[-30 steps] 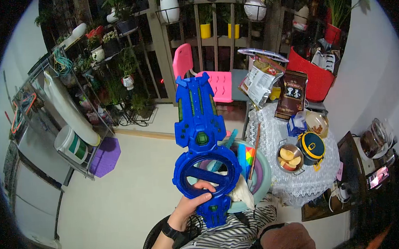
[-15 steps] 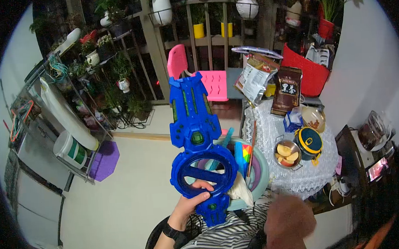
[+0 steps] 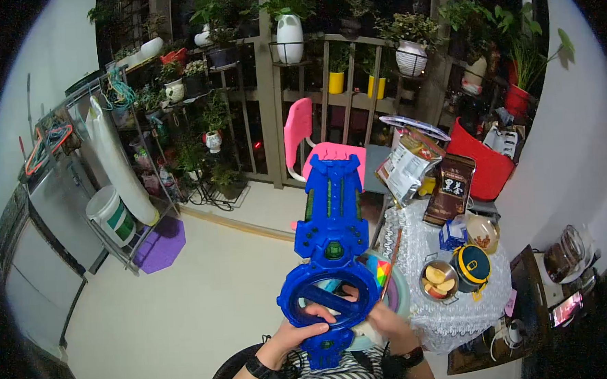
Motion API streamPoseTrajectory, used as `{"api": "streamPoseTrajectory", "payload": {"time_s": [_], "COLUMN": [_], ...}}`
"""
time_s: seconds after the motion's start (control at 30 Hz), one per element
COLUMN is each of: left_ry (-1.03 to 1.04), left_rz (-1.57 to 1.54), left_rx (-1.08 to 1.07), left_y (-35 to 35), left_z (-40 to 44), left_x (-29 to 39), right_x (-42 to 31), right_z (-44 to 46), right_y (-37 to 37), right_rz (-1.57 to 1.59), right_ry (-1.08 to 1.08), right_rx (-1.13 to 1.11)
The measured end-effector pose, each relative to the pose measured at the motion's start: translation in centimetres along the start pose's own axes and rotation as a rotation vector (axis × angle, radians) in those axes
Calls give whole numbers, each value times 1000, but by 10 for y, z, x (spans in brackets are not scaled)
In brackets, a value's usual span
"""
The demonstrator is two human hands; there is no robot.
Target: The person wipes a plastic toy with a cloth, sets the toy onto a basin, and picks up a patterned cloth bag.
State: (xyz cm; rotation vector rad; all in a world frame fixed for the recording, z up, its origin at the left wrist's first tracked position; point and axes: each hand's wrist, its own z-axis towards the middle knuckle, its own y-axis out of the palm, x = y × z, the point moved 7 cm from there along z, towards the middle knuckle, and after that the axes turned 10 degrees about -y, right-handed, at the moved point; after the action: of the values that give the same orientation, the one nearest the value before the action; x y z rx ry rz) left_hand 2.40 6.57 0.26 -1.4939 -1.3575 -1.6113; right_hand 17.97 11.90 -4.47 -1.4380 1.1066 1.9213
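A large blue plastic toy (image 3: 331,212), with green inlays and a round ring crossed by a diagonal bar, stands upright in front of my body. My left hand (image 3: 301,332) is closed around the lower left of the ring, thumb on its front face. At the ring's lower right, my right hand (image 3: 387,324) grips from the side and behind; some of its fingers show through the opening, the rest are hidden. Behind the toy, partly covered, sits a pale green basin (image 3: 400,301) holding a multicoloured item (image 3: 379,268) and white cloth.
On the lace-covered table (image 3: 416,235) at right stand a pot of cut fruit (image 3: 439,280), a dark green lidded container (image 3: 472,268), a bowl (image 3: 483,233) and snack bags (image 3: 451,190). A pink chair (image 3: 299,135) is ahead. A shelf with a white bucket (image 3: 111,217) stands left.
My right hand has come from the lower right to the toy's ring. The toy sits lower and slightly further right in view, still in my left hand. The camera view has tilted up.
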Motion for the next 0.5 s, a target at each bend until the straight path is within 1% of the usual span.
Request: {"api": "streamPoseTrajectory", "payload": {"time_s": [0.07, 0.1, 0.2, 0.23, 0.27, 0.3, 0.33, 0.4, 0.43, 0.47, 0.5], "left_ry": [-4, 23, 17, 16, 20, 59, 92, 103, 125, 123, 91], "left_rz": [-21, 30, 13, 6, 3, 3, 2, -57, -107, -112, -147], "left_rx": [-6, -15, -23, -31, -32, -62, -90, -76, -63, -66, -56], "left_y": [3, -10, 1, 1, -1, -1, 0, 3, 4, 2, -3], "left_z": [2, 6, -1, -2, 0, 3, 2, 3, 3, 5, 8], "left_x": [-10, 4, 3, 6, 5, 3, 2, 7, 8, 6, 0], "right_x": [0, 1, 13, 4, 10, 22, 30, 7, -29, -37, -56], "right_z": [-2, 18, 11, 15, 16, 17, 13, 8, 7, 0, -3], "right_y": [14, 20, 19, 28, 22, 3, -13, -9, -2, -13, -24], "right_rz": [-96, -93, -343, -259, -263, -133, 0, 443, 454, 616, 524], "right_ry": [-11, -54, -155, -138, -137, -126, -110, -93, -213, -205, -350], "right_rx": [-25, -38, -172, -112, -113, 50, 216, 218, 344, 513, 484]}}
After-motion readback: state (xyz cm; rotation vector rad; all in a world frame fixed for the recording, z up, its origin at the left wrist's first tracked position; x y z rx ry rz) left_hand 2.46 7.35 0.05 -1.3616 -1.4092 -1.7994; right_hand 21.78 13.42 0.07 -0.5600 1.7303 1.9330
